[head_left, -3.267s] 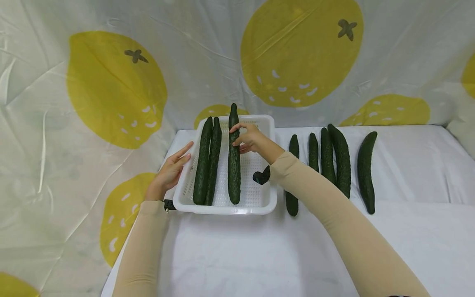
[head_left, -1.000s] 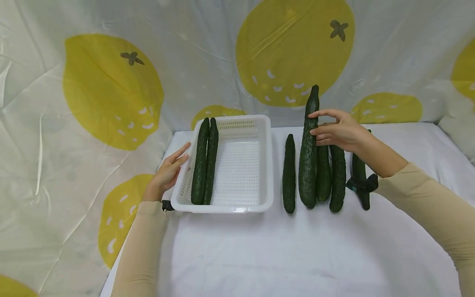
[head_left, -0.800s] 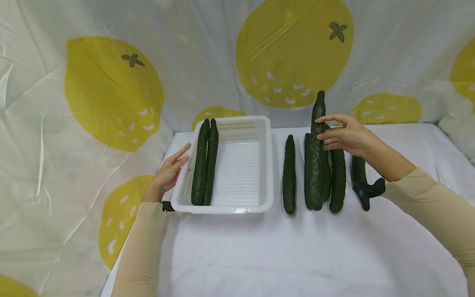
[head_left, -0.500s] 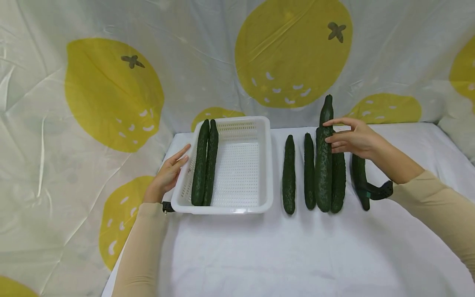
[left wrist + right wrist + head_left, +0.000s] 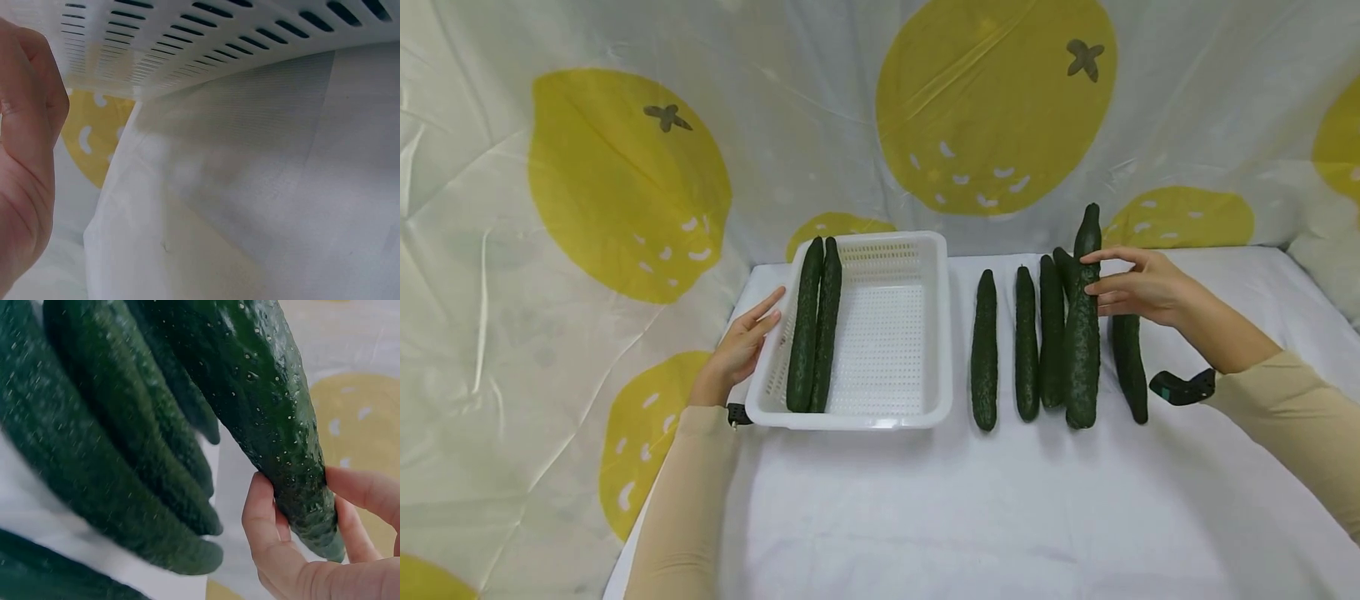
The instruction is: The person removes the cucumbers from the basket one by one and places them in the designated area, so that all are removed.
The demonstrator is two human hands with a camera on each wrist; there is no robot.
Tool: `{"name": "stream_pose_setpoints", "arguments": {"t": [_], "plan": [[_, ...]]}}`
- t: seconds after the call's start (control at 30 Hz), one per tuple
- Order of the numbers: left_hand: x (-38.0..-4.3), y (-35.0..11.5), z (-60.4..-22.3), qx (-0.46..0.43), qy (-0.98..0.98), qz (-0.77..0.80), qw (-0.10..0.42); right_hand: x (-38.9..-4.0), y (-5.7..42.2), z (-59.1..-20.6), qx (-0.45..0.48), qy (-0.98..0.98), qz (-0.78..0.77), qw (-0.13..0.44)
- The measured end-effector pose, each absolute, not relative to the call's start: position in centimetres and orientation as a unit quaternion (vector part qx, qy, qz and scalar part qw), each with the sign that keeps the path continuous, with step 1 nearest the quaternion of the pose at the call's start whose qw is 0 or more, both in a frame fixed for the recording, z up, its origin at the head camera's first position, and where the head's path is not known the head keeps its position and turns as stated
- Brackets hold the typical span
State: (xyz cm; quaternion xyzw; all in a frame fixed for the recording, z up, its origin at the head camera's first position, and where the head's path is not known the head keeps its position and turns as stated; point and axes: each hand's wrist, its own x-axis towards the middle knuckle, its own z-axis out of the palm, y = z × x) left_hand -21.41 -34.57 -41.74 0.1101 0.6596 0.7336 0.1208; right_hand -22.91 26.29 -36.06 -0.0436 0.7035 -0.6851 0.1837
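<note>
My right hand (image 5: 1138,286) pinches a dark green cucumber (image 5: 1082,358) near its upper, narrower end, thumb on one side and fingers on the other. It hangs upright over the row of cucumbers on the table, partly covering a curved one (image 5: 1063,265). In the right wrist view, the bumpy held cucumber (image 5: 269,406) slants down between the fingers. A white perforated basket (image 5: 936,333) has two cucumbers (image 5: 816,333) side by side along its left wall. At the basket's left rim, my left hand (image 5: 743,343) rests with fairly straight fingers touching the outside.
Left of the held cucumber stand three cucumbers in a row: one nearest the basket (image 5: 985,350), a slimmer one (image 5: 1027,342) and another (image 5: 1052,333). Another cucumber (image 5: 1127,358) lies to the right. White cloth (image 5: 880,500) covers the table; a lemon-print curtain (image 5: 820,117) hangs behind.
My right hand has left the basket, where it held a cucumber, and moved the held cucumber rightward along the row on the table. The left hand stays at the basket rim.
</note>
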Motion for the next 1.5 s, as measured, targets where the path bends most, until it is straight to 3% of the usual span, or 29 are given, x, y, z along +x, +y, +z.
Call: {"name": "stream_pose_setpoints", "arguments": {"t": [1.5], "plan": [[-21.1, -34.2, -41.2, 0.09, 0.65, 0.745, 0.122, -24.2, 37.3, -39.5, 0.005, 0.714, -0.656, 0.246]]}}
